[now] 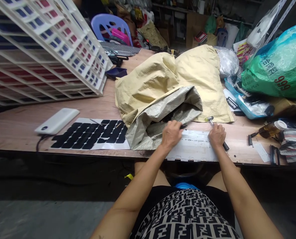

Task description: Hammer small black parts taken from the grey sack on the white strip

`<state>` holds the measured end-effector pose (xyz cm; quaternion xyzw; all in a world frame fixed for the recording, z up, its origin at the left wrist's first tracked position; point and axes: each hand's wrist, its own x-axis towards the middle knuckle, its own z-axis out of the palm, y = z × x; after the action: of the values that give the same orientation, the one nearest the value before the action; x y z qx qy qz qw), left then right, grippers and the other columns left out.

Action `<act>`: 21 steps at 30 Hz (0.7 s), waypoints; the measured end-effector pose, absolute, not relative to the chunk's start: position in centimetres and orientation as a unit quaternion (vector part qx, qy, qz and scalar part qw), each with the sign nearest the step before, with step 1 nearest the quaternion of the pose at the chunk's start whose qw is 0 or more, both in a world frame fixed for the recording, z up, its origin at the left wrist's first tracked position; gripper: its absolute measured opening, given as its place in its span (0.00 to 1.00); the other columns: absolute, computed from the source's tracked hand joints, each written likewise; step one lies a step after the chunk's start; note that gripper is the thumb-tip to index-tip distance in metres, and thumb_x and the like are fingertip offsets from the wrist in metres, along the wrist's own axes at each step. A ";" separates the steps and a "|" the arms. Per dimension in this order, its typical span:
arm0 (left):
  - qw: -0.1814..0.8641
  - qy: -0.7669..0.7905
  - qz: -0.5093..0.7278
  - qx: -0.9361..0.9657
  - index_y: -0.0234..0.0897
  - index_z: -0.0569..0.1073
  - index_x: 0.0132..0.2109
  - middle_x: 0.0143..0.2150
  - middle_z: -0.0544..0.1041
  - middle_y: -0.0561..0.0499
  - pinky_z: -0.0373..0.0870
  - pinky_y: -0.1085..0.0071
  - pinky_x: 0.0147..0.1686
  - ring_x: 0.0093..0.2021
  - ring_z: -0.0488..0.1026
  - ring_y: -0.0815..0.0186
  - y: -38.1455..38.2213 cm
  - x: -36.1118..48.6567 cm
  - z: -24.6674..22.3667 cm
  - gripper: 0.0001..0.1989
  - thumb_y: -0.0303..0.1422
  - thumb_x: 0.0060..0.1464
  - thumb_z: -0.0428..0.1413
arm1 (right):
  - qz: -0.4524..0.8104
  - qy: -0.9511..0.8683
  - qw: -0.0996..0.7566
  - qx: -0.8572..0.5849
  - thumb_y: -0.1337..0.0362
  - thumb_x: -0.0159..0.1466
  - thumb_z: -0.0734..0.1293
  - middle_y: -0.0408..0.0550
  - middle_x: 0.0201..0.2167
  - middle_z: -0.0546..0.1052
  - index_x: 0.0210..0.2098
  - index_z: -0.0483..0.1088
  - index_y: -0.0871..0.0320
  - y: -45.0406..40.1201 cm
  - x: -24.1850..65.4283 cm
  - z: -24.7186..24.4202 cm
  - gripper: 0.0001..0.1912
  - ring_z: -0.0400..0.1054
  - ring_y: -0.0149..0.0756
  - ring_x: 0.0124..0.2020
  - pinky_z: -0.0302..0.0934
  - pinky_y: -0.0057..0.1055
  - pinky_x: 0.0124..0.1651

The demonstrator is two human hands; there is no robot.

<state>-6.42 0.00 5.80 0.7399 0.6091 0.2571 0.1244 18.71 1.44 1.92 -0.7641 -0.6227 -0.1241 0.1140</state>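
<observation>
My left hand (172,133) is closed round a small dark piece at the mouth of an open sack (148,88), which lies on its side with its grey lining showing. Dark contents are partly visible inside. My right hand (216,135) grips a small hammer (226,146); its head points away from me and its black handle end sticks out below the hand. Between both hands a whitish sheet (191,146) lies along the table's front edge. Left of the sack, rows of black rounded pieces (82,136) lie on a white sheet.
A white device (57,121) with a cable sits at the left, below a tilted white plastic crate (75,49). Another yellow sack (200,73) lies behind. To the right are a green bag (277,66), a blue tray (252,108), a brown bottle (272,128) and striped cloth (294,146).
</observation>
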 end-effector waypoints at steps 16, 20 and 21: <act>0.301 0.466 0.337 0.760 0.38 0.77 0.40 0.37 0.76 0.50 0.67 0.65 0.47 0.43 0.70 0.61 1.4 -1.3 0.0 0.08 0.29 0.50 0.63 | -0.029 -0.601 0.159 -0.783 0.68 0.68 0.56 0.55 0.45 0.72 0.57 0.70 0.54 1.3 19.1 3.2 0.21 0.63 0.43 0.45 0.55 0.35 0.44; 0.287 0.463 0.343 0.765 0.38 0.78 0.41 0.37 0.74 0.50 0.66 0.64 0.48 0.44 0.69 0.61 1.5 -0.9 -0.3 0.08 0.30 0.52 0.61 | 0.064 -0.598 0.283 -0.747 0.68 0.67 0.56 0.56 0.46 0.74 0.57 0.70 0.59 -0.9 19.4 4.3 0.22 0.67 0.42 0.45 0.61 0.35 0.46; 0.283 0.463 0.345 0.765 0.38 0.78 0.41 0.37 0.74 0.50 0.66 0.64 0.49 0.44 0.69 0.61 1.5 -0.9 -0.3 0.07 0.30 0.53 0.61 | 0.080 -0.604 0.316 -0.727 0.67 0.67 0.56 0.56 0.46 0.75 0.56 0.71 0.60 -1.8 19.3 4.5 0.22 0.68 0.41 0.45 0.62 0.36 0.48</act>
<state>-0.91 1.50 -0.30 0.7653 0.4635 0.3451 0.2834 19.28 -1.81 4.50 -0.7273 -0.6040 0.0800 0.3159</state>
